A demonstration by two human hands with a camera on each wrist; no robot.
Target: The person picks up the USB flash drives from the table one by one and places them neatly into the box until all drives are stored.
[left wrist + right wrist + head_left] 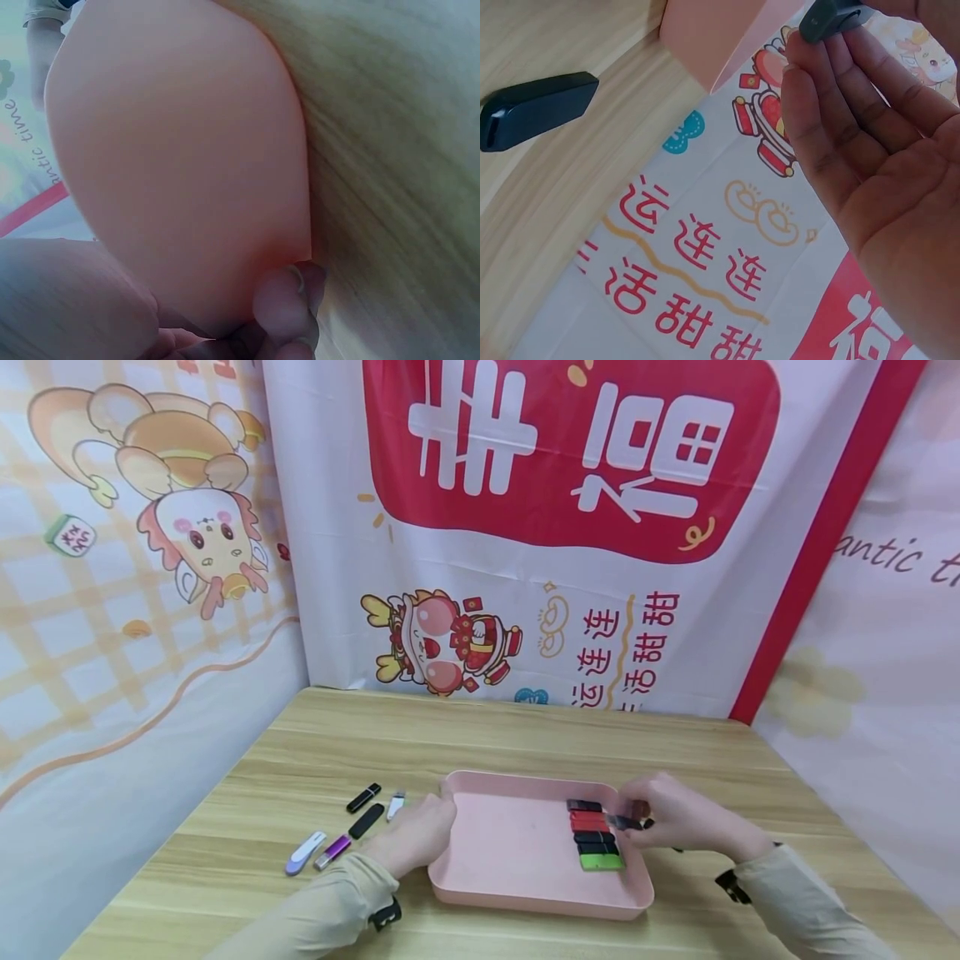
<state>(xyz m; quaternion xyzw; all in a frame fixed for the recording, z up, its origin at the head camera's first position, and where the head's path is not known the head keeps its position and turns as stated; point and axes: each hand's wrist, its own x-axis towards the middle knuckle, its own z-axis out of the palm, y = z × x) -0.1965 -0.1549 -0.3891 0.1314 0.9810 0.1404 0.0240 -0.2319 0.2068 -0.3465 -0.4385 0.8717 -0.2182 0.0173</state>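
My left hand [420, 835] grips the left wall of a pink tray [517, 900]; in the left wrist view its fingertips [281, 304] curl at the tray's edge. Over the tray's right rim, my right hand [675, 814] pinches a dark USB stick [832, 19] between thumb and fingers. Beneath it, several sticks lie side by side along the tray's right part: a dark one [584, 806] at the far end, a red one [589, 821], black ones [595, 838] and a green one [602, 862] nearest me.
Left of the tray on the wooden table lie black USB sticks [363, 797], a white one [396, 806], a purple one [332, 852] and a white-and-lavender one [305, 852]. Another black stick [540, 110] lies right of the tray. Printed cloth [480, 552] hangs behind the table.
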